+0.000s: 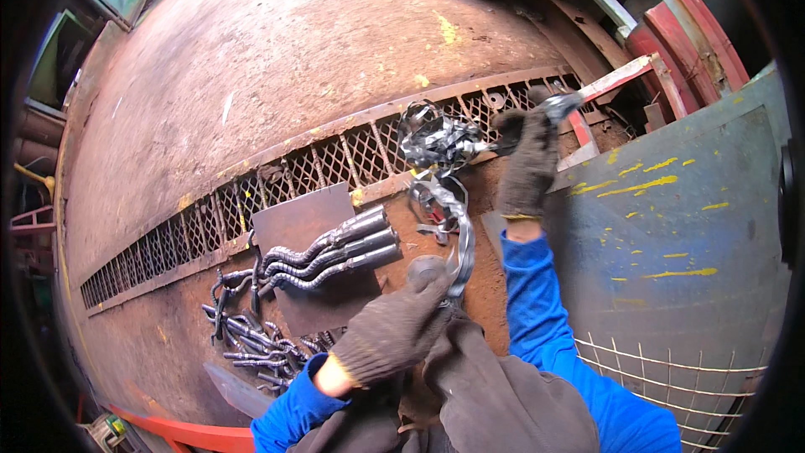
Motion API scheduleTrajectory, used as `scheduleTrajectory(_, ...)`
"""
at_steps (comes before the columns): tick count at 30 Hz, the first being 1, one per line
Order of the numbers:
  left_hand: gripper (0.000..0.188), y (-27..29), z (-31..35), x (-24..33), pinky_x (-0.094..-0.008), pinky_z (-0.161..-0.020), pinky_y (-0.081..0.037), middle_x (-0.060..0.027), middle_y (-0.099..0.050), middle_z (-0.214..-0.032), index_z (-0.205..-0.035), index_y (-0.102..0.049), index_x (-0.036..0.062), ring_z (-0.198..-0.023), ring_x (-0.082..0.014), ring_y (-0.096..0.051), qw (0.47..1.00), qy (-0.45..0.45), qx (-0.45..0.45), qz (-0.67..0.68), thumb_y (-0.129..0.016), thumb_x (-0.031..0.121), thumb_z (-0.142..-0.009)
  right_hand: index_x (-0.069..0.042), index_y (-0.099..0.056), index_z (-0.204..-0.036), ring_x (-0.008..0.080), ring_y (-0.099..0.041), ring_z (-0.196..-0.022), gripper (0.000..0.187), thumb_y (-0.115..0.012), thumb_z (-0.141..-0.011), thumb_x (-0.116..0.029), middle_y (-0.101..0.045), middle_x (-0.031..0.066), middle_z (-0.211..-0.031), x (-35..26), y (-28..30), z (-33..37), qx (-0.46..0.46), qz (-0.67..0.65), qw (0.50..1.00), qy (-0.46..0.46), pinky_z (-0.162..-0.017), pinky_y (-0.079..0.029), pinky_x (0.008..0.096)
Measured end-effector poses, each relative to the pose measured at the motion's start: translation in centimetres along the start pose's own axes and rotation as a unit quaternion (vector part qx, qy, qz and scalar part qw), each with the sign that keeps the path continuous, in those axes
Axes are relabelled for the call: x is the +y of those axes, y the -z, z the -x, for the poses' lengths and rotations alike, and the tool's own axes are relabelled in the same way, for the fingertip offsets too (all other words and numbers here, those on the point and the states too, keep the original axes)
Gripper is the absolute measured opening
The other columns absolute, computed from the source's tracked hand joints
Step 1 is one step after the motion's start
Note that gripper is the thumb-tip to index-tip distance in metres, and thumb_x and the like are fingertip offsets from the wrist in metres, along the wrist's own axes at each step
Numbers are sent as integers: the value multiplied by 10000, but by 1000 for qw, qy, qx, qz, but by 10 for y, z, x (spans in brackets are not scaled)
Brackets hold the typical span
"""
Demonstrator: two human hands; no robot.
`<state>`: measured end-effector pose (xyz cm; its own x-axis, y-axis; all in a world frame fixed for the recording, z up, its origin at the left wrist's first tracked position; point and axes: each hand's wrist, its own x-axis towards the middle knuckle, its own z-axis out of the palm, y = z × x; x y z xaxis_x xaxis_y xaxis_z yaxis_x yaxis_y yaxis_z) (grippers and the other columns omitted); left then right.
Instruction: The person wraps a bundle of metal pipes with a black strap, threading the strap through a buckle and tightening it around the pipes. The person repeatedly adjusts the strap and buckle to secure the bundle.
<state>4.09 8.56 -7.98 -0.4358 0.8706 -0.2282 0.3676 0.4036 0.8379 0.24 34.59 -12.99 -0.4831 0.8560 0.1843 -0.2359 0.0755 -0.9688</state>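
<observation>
My left hand (pixel 394 319), in a dark knitted glove, is closed near my lap. From its fingertips a shiny black-and-silver plastic strip (pixel 464 239) loops upward. The strip runs into a crumpled tangle (pixel 440 141) lying by the grate. My right hand (pixel 530 164), gloved too, is raised to the right of the tangle, its fingers closed around a silvery piece of strip (pixel 562 106) and smeared by motion. Left of the strip, several dark bent tubes with ribbed middles (pixel 331 250) lie side by side on a flat metal plate (pixel 302 211).
A rusty metal grate (pixel 319 164) crosses the brown floor (pixel 277 59). More thin bent tubes (pixel 264 348) are piled at the lower left. A grey metal sheet (pixel 671 218) with yellow marks stands on the right, above a wire mesh (pixel 662 369). A red bar (pixel 184 432) edges the lower left.
</observation>
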Motion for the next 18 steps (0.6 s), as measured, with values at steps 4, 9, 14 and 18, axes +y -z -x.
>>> scheduleTrajectory(4, 639, 10, -12, 26, -500, -830, -542, -243, -587, -1278, -1479, -358, 33, -985, -417, -658, 971, 81, -150, -165, -578, 350, -971, -62, -521, -1316, 64, -504, -592, 496, -368, -1077, -469, -553, -21, -689, -83, 6, -13, -157, -201, 960, 117, -627, -507, 276)
scheduleTrajectory(9, 722, 39, 1, 16, -384, -902, -539, -208, -617, -1223, -1486, -379, 44, -999, -297, -657, 984, -43, 159, 60, -748, 144, -874, 20, -584, -1186, 79, -499, -498, 444, -509, -1039, -392, -606, 21, -690, -129, -10, 20, -151, -65, 985, -48, -495, -445, 243)
scheduleTrajectory(14, 1011, 57, -7, 1, -473, -1108, -410, -270, -330, -1544, -1495, -417, 86, -1382, -427, -412, 923, -56, 375, -66, -918, 263, -636, 23, -679, -965, 89, -528, -467, 402, -668, -946, -378, -665, 76, -711, -96, 18, 48, -493, -34, 843, -212, -404, -379, 228)
scheduleTrajectory(18, 548, 70, 3, -12, -403, -966, -510, -172, -661, -1199, -1232, -624, 44, -1139, -297, -636, 977, -147, 155, -11, -846, 163, -746, 3, -696, -1039, 73, -575, -620, 312, -739, -915, -280, -648, 5, -735, -100, 13, 45, -548, -35, 788, -279, -524, -426, 224)
